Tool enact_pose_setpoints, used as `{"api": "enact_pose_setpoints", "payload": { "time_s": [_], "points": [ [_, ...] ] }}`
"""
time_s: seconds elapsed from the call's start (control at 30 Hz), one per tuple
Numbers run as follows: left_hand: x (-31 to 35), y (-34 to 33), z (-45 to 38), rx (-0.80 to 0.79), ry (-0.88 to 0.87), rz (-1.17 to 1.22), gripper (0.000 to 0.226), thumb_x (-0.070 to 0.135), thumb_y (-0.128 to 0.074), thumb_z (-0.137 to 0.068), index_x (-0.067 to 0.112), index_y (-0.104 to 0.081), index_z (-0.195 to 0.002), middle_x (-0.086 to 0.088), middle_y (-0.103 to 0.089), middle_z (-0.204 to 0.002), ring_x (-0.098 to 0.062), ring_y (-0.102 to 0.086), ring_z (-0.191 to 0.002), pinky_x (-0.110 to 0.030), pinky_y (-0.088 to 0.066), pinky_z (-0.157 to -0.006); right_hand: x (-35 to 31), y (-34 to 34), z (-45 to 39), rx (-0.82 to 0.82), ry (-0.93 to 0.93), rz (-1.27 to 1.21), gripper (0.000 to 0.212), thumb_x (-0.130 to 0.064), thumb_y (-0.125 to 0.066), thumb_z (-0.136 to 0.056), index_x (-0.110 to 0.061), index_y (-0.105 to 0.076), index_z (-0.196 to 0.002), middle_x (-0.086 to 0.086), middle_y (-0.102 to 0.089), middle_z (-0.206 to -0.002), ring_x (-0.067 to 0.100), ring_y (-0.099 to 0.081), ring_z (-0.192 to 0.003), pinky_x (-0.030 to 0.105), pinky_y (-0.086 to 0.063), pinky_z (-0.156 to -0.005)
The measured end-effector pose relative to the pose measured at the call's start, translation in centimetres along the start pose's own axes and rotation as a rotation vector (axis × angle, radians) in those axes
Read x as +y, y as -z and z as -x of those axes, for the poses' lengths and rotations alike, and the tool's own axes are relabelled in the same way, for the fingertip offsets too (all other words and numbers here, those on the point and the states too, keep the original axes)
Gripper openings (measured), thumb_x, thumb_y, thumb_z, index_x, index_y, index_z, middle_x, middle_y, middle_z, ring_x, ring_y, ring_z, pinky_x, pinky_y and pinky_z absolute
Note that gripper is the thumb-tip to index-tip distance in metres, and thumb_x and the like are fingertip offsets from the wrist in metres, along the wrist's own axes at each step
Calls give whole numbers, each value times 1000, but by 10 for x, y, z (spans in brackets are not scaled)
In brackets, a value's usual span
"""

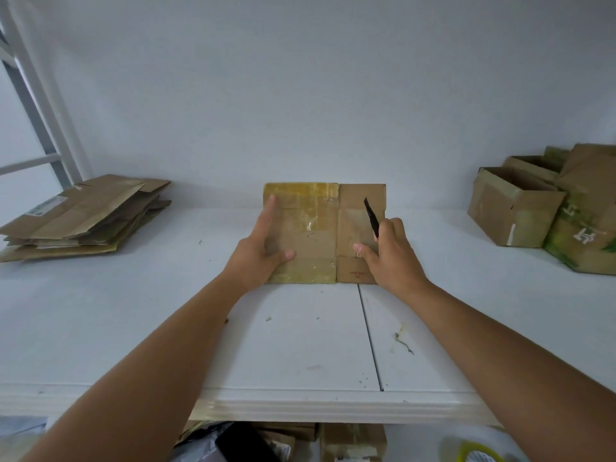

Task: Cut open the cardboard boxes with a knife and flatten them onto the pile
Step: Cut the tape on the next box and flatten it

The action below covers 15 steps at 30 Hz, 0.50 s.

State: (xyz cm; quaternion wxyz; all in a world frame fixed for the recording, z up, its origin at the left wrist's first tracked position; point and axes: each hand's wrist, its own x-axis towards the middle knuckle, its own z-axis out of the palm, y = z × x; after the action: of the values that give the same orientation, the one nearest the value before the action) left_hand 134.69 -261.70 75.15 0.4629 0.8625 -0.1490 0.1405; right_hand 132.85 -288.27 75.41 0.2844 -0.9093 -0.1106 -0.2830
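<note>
Both forearms reach in from the bottom edge toward a flattened cardboard box lying in the middle of the white tabletop, close to the back wall. I see my left hand laid on the box's taped left panel, fingers straight and thumb spread across the cardboard. My right hand rests at the right panel, its fingers curled around the handle of a dark knife whose blade points up and away over the box, thumb stretched onto the cardboard. Far left on the tabletop sits the pile of flattened boxes. Far right stand several uncut boxes, one open-topped.
</note>
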Motion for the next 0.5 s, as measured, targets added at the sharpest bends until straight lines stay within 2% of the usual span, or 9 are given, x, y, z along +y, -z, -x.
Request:
{"api": "enact_pose_setpoints", "payload": {
  "time_s": [0.03,0.07,0.1,0.13,0.23,0.3,0.4,0.5],
  "points": [
    [1,0,0,-14,-29,-24,97,25,-71,-92,80,-2,-133,30,-45,-140,-3,-50,-120,-4,-41,-90,1,0,-1,5,-3,-13,35,-31,-62,-95,-11,-34,-93,3,-37,-100,28,-50,-75,38,-46,-62],
    [1,0,1,-32,-42,-39,90,25,-68,-93,79,-8,-134,40,-34,-140,3,-42,-123,5,-33,-86,3,0,-2,6,-17,-34,36,-33,-63,-94,-11,-35,-92,1,-38,-98,23,-48,-77,34,-42,-61],
    [-1,0,1,-44,-36,-42,83,27,-66,-95,79,-14,-132,44,-31,-136,7,-40,-122,8,-30,-83,5,0,-2,-1,-39,-57,36,-34,-63,-94,-11,-35,-91,-2,-39,-94,18,-45,-79,29,-37,-59],
    [-2,0,0,-44,-24,-40,75,29,-65,-95,78,-22,-132,41,-37,-135,6,-43,-119,8,-31,-80,6,0,-3,-19,-60,-71,36,-36,-63,-94,-12,-36,-91,-4,-40,-90,16,-44,-81,26,-33,-58],
    [-3,-1,-1,-23,-15,-69,55,29,-62,-97,59,-41,-138,17,-54,-130,-4,-56,-107,1,-39,-77,5,0,-3,-66,-76,-49,35,-38,-61,-94,-11,-38,-91,-3,-43,-88,18,-46,-81,31,-33,-62],
    [2,0,0,-12,-21,-81,53,27,-61,-98,51,-42,-142,13,-56,-128,-10,-57,-109,-6,-44,-82,0,1,-3,-46,-67,-34,35,-38,-59,-95,-11,-37,-90,-1,-42,-87,19,-45,-78,32,-33,-63],
    [13,9,2,-23,-3,-39,57,29,-63,-97,52,-39,-143,13,-55,-129,-14,-58,-114,-25,-49,-97,-7,6,-3,-9,-41,-32,36,-40,-58,-96,-11,-36,-90,-4,-39,-85,16,-42,-72,28,-29,-55],
    [20,26,3,-100,-2,-67,76,38,-72,-89,49,-28,-150,1,-51,-132,-18,-57,-115,-28,-51,-93,-15,8,-6,15,-19,-65,37,-41,-58,-95,-12,-36,-91,-4,-40,-90,11,-39,-72,26,-29,-56]
  ]
}}
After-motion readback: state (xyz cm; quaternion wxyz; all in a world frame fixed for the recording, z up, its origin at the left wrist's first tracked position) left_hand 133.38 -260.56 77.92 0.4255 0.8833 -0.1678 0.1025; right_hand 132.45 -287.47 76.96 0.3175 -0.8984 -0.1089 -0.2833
